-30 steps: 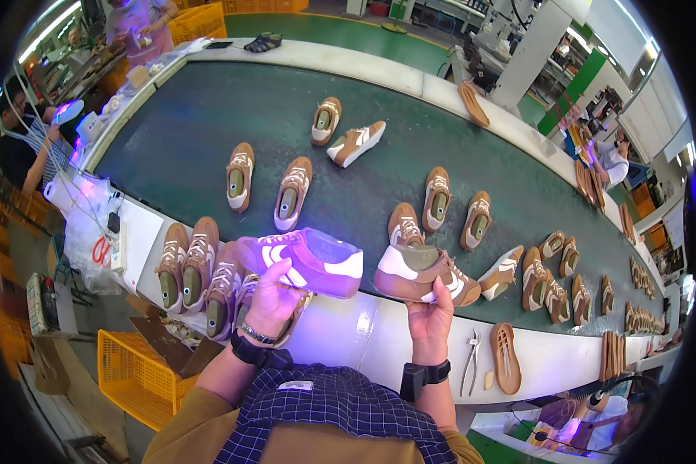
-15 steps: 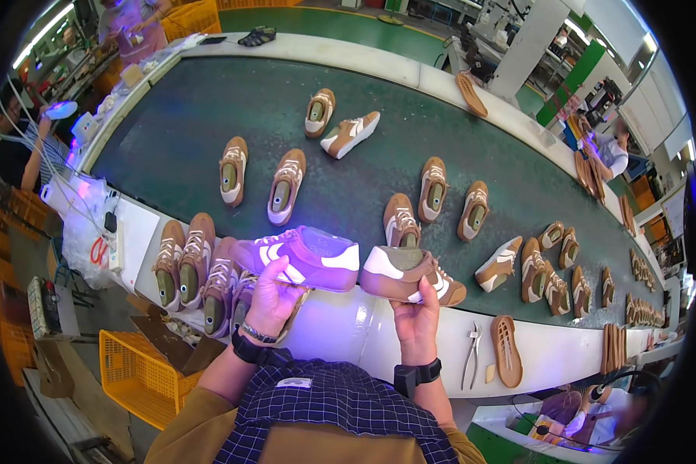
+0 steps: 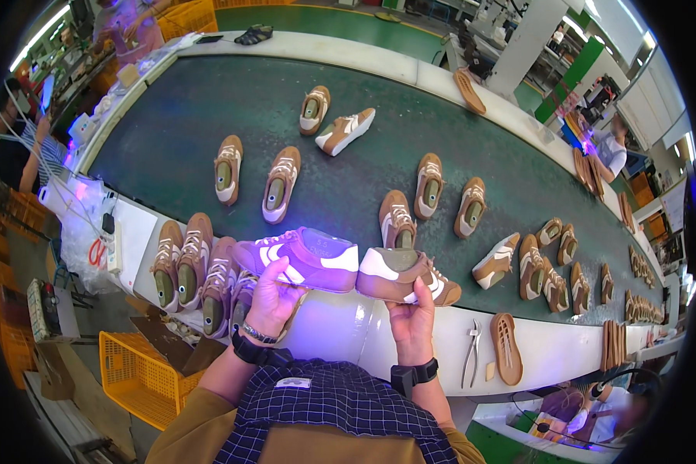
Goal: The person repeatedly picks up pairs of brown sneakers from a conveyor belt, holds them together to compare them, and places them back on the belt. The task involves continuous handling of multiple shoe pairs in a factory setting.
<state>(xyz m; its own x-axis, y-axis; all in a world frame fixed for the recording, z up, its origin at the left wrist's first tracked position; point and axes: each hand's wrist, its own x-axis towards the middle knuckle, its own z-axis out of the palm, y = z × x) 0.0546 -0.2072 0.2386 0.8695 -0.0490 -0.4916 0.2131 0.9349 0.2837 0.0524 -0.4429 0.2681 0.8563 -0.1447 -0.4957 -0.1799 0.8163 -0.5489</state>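
Observation:
My left hand (image 3: 274,298) is closed on a brown-and-white sneaker (image 3: 301,259), lit purple, its toe to the left. In my right hand (image 3: 411,317) is a second sneaker (image 3: 394,272), toe to the right, gripped from below between thumb and fingers. The two shoes are held level above the white ledge (image 3: 340,332), heels facing each other with a narrow gap. Greenish lasts fill both shoe openings. Left of my left hand, several more sneakers (image 3: 192,259) stand in a row, the nearest partly hidden by my hand and the shoe in it.
Lasted sneakers (image 3: 282,182) lie scattered on the green conveyor belt (image 3: 162,116). Right of my right hand are pliers (image 3: 472,352) and a tan shoe sole (image 3: 506,348). A yellow crate (image 3: 135,379) stands below at left. Co-workers sit around the line.
The shoes on the belt have shifted slightly left. The shoe in my right hand has moved a touch left and tilted slightly; my left hand has hardly moved.

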